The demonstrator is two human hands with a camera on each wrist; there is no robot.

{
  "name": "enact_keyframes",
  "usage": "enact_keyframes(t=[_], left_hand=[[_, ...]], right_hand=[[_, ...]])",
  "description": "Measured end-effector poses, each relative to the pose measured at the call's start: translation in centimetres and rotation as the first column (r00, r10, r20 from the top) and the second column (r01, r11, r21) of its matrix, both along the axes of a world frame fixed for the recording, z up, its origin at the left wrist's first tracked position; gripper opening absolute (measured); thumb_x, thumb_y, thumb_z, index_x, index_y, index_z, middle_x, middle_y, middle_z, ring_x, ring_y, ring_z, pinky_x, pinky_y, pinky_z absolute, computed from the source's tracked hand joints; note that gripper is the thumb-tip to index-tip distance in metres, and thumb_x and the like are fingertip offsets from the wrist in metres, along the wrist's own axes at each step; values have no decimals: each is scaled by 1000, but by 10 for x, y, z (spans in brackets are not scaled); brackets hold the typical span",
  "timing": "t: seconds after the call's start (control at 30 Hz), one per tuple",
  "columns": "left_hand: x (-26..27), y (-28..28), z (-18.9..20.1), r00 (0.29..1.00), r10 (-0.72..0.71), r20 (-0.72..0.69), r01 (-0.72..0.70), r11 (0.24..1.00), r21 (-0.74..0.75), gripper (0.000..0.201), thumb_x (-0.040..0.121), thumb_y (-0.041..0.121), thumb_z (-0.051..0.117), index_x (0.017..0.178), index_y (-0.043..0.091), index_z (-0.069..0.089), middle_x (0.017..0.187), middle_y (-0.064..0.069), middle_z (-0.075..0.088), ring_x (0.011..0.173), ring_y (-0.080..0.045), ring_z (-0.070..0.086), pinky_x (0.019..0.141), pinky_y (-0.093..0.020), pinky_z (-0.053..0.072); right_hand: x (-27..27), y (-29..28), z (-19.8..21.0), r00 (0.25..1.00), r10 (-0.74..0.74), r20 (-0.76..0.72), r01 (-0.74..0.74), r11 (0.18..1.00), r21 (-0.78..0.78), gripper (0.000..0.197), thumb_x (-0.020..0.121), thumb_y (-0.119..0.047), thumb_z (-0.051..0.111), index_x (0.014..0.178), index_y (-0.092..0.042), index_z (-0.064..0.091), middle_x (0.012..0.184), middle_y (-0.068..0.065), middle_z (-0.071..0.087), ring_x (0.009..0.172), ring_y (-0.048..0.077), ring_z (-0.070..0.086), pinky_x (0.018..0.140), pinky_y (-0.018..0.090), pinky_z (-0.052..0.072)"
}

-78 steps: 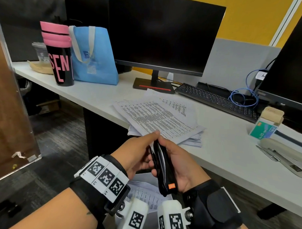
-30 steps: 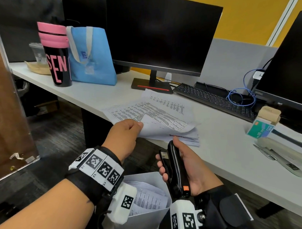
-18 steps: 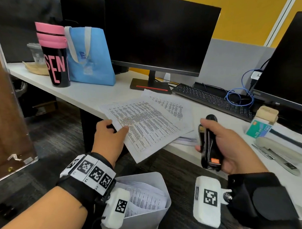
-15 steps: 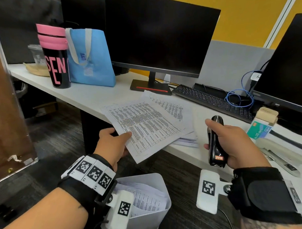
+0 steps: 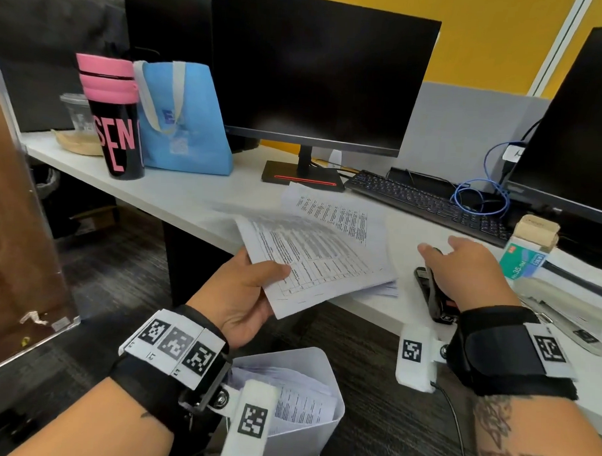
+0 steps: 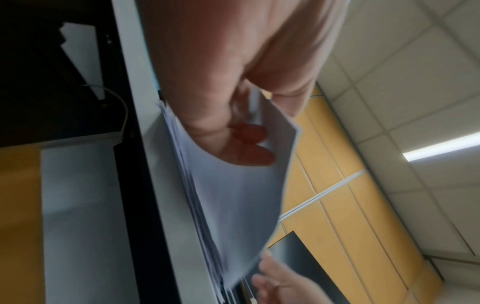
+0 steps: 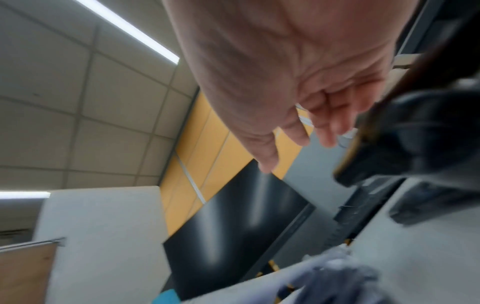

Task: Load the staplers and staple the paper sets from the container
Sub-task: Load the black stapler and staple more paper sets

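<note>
My left hand (image 5: pixel 268 283) pinches the near corner of a printed paper set (image 5: pixel 312 259), thumb on top, and holds it just off the desk's front edge; in the left wrist view its fingers (image 6: pixel 246 144) curl under the sheets (image 6: pixel 233 195). The black stapler (image 5: pixel 433 300) lies on the desk near the front edge. My right hand (image 5: pixel 462 267) hovers just over it with fingers spread and holds nothing; the right wrist view shows the relaxed fingers (image 7: pixel 298 127) beside the stapler (image 7: pixel 420 133). A white container (image 5: pixel 322 361) with more papers stands on the floor below.
More printed sheets (image 5: pixel 334 212) lie on the desk under the lifted set. A green staple box (image 5: pixel 523 259) and a grey stapler (image 5: pixel 563 305) sit at the right. A monitor (image 5: pixel 319 68), keyboard (image 5: pixel 426 205), blue bag (image 5: pixel 184 121) and pink-lidded cup (image 5: pixel 115 119) stand behind.
My right hand carried the black stapler right, set it down on the desk and let go. My left hand kept hold of the paper set and lifted its near corner.
</note>
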State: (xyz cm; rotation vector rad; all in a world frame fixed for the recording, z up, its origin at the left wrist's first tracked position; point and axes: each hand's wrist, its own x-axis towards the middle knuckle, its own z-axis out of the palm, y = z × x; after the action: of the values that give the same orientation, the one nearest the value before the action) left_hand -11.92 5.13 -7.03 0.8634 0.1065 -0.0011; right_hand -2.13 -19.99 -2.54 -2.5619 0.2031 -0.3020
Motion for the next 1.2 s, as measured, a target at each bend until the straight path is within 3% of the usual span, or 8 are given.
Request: enact_keyframes(t=[0.17,0.33,0.6,0.73,0.87,0.97,1.07,1.2], left_hand=[[-7,11,3,963,-196,186,196,980,16,61,73,-11,60,130,9,53,128,-26,61,114,-44,61,88,-56,54],[-16,21,2,900,-364,241,329,929,171,65,54,-1,90,114,-3,65,116,-32,63,104,-44,65,86,-53,56],[-17,31,1,862,-371,345,344,929,139,50,62,-9,83,108,-11,63,108,-32,67,100,-45,67,87,-55,54],[-15,34,2,861,-379,339,347,925,152,49,64,-9,82,109,-9,64,111,-31,66,103,-44,66,88,-53,54],[-9,39,-2,898,-374,234,284,896,341,63,64,-1,84,120,-9,58,121,-30,63,110,-41,63,89,-48,54],[-6,44,-4,955,-233,182,154,919,364,76,67,13,85,131,-5,50,127,-30,59,114,-42,61,89,-50,55],[2,47,-14,991,9,136,-58,929,365,52,80,5,71,129,-2,54,125,-25,63,114,-41,61,94,-53,52],[15,54,-38,976,170,136,-217,803,556,28,83,-7,65,110,1,67,109,-16,73,105,-33,68,96,-49,52]], right_hand=[[-20,15,9,973,190,133,-220,935,277,53,93,-55,49,128,-16,60,113,1,67,106,21,62,96,36,46],[-30,30,9,923,375,-85,-193,644,740,55,89,-60,51,124,-17,50,99,16,71,84,29,70,73,38,54],[-42,31,0,872,397,-287,-100,718,689,52,88,-67,47,119,-26,54,90,6,69,81,27,62,82,42,50],[-46,29,-2,844,504,-184,-47,410,911,38,88,-41,60,103,-6,57,76,14,69,70,29,65,76,44,54],[-40,23,-7,913,407,-14,-68,186,980,46,73,-5,68,117,-1,55,103,17,70,88,30,70,79,46,57],[-39,20,-11,874,483,53,-184,227,956,45,73,1,62,118,-1,61,111,20,70,100,36,68,84,51,56],[-47,25,-16,821,567,62,-277,301,913,37,79,8,60,114,-2,64,108,16,72,98,32,70,77,41,60],[-49,34,-31,835,550,25,-435,632,642,26,81,-4,71,105,-14,72,101,1,75,94,16,71,86,37,57]])
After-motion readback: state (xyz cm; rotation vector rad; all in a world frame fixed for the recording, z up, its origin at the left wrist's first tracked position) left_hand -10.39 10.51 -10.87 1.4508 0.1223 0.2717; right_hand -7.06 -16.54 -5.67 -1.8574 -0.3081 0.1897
